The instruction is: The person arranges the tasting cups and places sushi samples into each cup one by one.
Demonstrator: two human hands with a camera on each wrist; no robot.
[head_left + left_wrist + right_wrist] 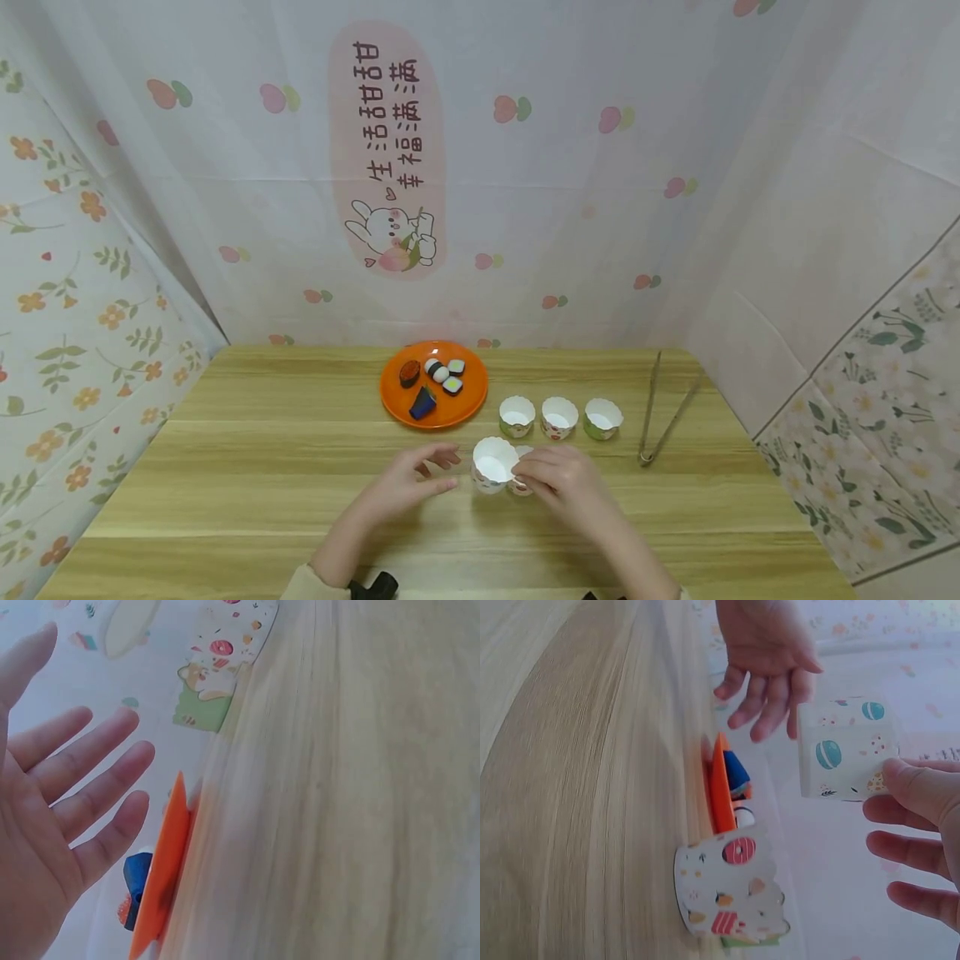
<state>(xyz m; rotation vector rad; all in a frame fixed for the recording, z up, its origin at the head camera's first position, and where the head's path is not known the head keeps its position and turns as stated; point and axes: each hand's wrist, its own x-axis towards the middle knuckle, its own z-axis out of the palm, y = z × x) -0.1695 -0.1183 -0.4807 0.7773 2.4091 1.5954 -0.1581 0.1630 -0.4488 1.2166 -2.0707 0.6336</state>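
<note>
My right hand pinches the rim of a white paper baking cup between thumb and fingers. In the right wrist view that cup is held above the table and shows blue-green macaron prints. My left hand is to the cup's left with its fingers spread, apart from it and holding nothing. A second baking cup, printed with a doughnut and cake, stands on the table, partly hidden in the head view by the held cup and my right hand.
Three more baking cups stand in a row behind my right hand. An orange plate bears several sushi pieces and a dark blue piece. Metal tongs lie spread at the right. A printed curtain hangs behind the table.
</note>
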